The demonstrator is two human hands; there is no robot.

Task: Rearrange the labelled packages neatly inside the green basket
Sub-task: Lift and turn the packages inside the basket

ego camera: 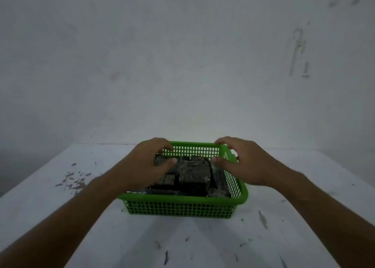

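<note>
A green plastic mesh basket (182, 206) stands on a white table in the middle of the head view. Several dark, shiny wrapped packages (193, 175) lie inside it, one blocky package on top in the middle. My left hand (148, 164) hovers over the basket's left side, fingers curled and apart, thumb near the packages. My right hand (241, 162) hovers over the far right corner, fingers spread above the rim. Neither hand visibly holds anything. The left packages are partly hidden by my left hand.
The white table (60, 206) is scuffed with dark paint chips, mostly at the left and near the front. A plain grey-white wall (182, 64) rises right behind the table's far edge, close to the basket.
</note>
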